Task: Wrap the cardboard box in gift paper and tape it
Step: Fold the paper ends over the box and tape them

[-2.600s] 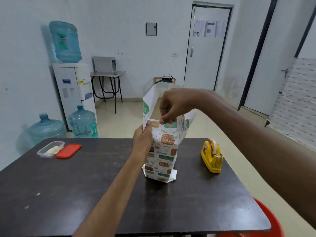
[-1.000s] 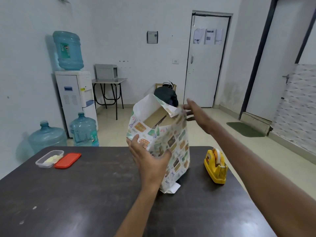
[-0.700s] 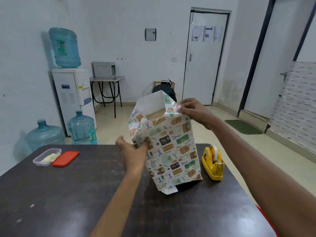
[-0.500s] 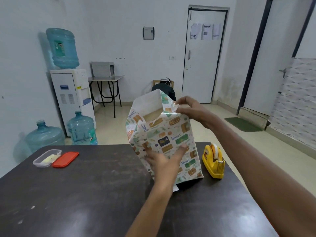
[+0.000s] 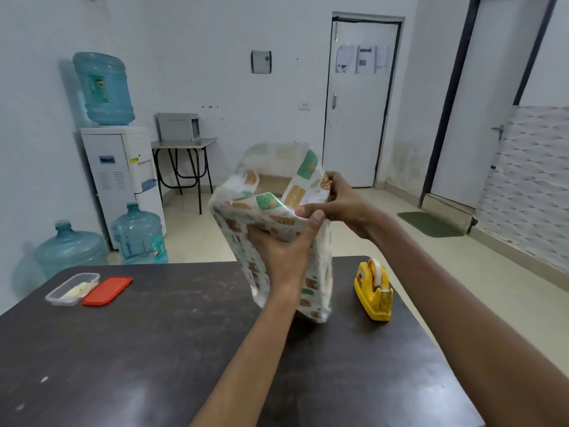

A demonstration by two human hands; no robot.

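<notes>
The cardboard box (image 5: 272,183) stands on end on the dark table (image 5: 154,349), sleeved in white gift paper (image 5: 317,272) printed with green and orange shapes. Only a strip of brown cardboard shows inside the open top. My left hand (image 5: 280,245) lies against the near face, its thumb up at the folded top edge. My right hand (image 5: 335,201) pinches the paper flap at the top right corner. The package is blurred. A yellow tape dispenser (image 5: 372,291) sits on the table to the right of it, untouched.
A clear plastic tub (image 5: 72,288) and its red lid (image 5: 107,290) lie at the table's far left. Beyond the table stand a water dispenser (image 5: 123,177), two blue water jugs (image 5: 140,235) on the floor and a small side table (image 5: 184,143).
My left hand slid up the near face to the top edge. The near paper flap has folded down over the open top, and the package has turned and tilted slightly.
</notes>
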